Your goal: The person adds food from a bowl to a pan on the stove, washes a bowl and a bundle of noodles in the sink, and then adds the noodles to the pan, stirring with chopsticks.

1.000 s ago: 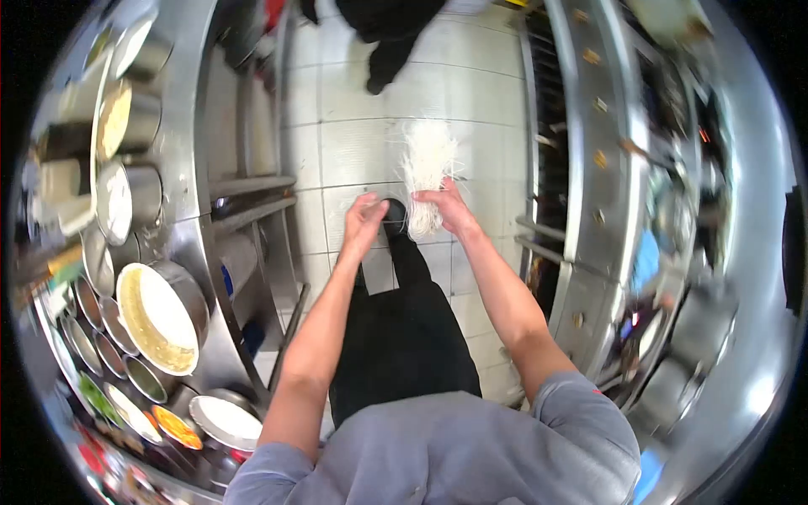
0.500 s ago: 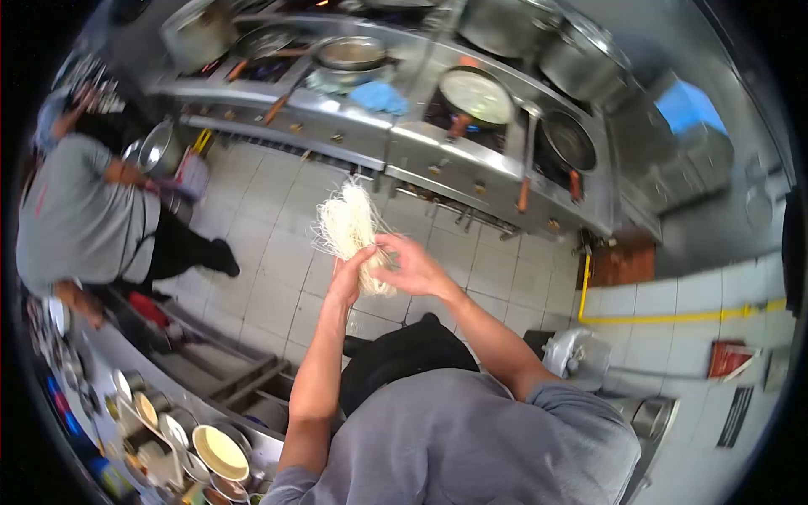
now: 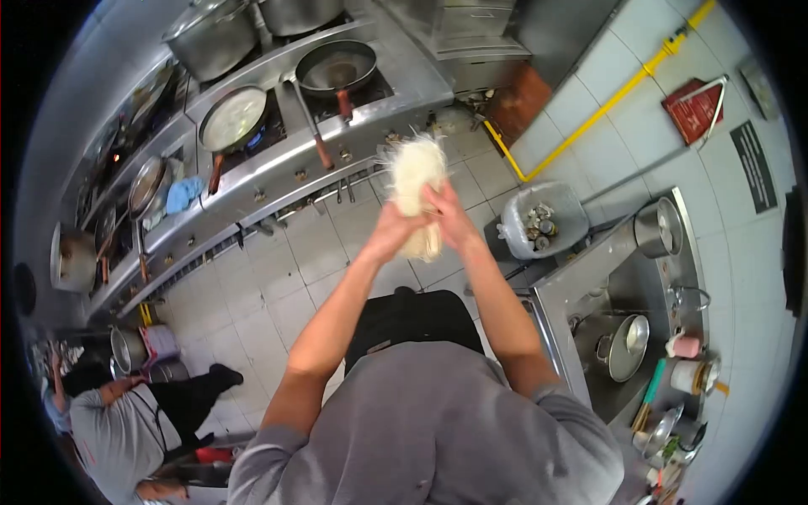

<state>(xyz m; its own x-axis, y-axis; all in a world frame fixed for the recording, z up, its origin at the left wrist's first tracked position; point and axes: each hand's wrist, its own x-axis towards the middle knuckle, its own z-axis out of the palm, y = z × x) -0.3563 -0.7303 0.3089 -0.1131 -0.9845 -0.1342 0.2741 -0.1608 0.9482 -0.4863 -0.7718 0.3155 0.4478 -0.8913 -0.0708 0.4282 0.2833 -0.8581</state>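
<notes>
A pale bundle of thin dry noodles (image 3: pixel 418 168) is held out in front of my body, above the tiled floor. Its loose strands fan out at the far end, and a folded end sticks out below my hands. My left hand (image 3: pixel 394 227) is closed round the bundle's left side. Against its right side my right hand (image 3: pixel 449 217) is wrapped, the thumb lying across the strands. Both hands grip near the bundle's middle, with the fingertips partly hidden behind it.
Ahead runs a stove (image 3: pixel 278 160) with a pan of pale liquid (image 3: pixel 233 118) and a dark wok (image 3: pixel 336 67). To the right stand a lined bin (image 3: pixel 547 220) and a sink (image 3: pixel 606 391) holding a pot. Another person (image 3: pixel 126 438) works at lower left.
My body and view have turned to the right, bringing the bin and sink closer into sight. The noodle bundle stays in both hands, and my right hand now wraps round it more firmly.
</notes>
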